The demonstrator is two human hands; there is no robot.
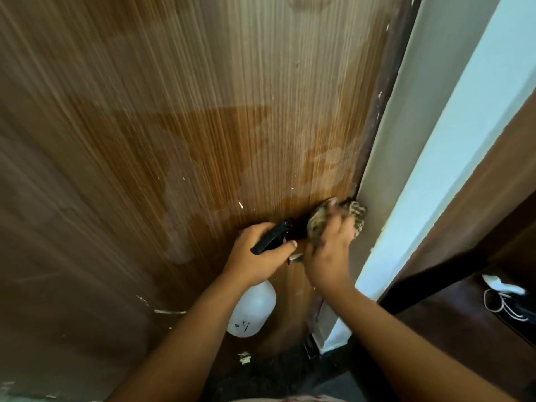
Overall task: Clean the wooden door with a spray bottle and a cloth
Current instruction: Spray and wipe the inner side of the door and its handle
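Note:
A brown wooden door [174, 126] with fine vertical grain fills most of the head view; a darker wet patch spreads across its middle and lower right. My left hand [258, 253] grips the black trigger head of a white spray bottle [252, 311], whose body hangs below my fist. My right hand [330, 256] presses a patterned, crumpled cloth [324, 219] against the door's lower right part, next to its dark edge. The cloth and my right fingers are blurred.
A pale door frame and wall [429, 140] run down the right of the door. Right of it lie a dark brown surface and white cords [504, 300]. Paint flecks mark the door's lower left, and the dark floor [278, 369] lies below.

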